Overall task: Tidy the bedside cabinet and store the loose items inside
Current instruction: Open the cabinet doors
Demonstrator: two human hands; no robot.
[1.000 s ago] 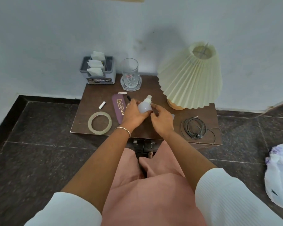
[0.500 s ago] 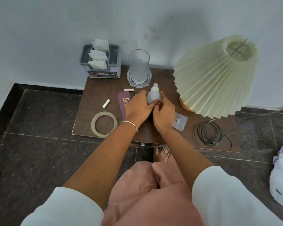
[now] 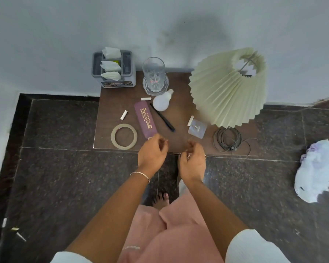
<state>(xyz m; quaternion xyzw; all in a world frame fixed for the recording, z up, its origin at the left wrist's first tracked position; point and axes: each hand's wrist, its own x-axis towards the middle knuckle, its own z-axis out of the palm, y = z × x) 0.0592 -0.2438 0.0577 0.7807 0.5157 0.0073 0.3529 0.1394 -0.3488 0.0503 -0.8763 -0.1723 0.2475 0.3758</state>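
1. We see one bedside cabinet (image 3: 110,114) against the wall, its brown top carrying everything.
2. One pleated lamp (image 3: 228,88) fills the back right corner, overhanging the top and hiding what lies beneath it.
3. One grey tissue holder (image 3: 130,80) sits at the back left corner, one drinking glass (image 3: 153,76) just beside it.
4. One coiled cable (image 3: 227,138) lies at the front right edge; one tape ring (image 3: 124,136) near the front left.
5. One purple spectacle case (image 3: 145,119), one white bottle (image 3: 161,102) lying down, one black pen (image 3: 162,117), one clear packet (image 3: 197,128).
6. We count three small white sticks (image 3: 123,115).
7. Our left hand (image 3: 152,154) and right hand (image 3: 193,164) hover at the front edge, each grip loosely curled and empty; the case's near end lies just beyond the left fingers.
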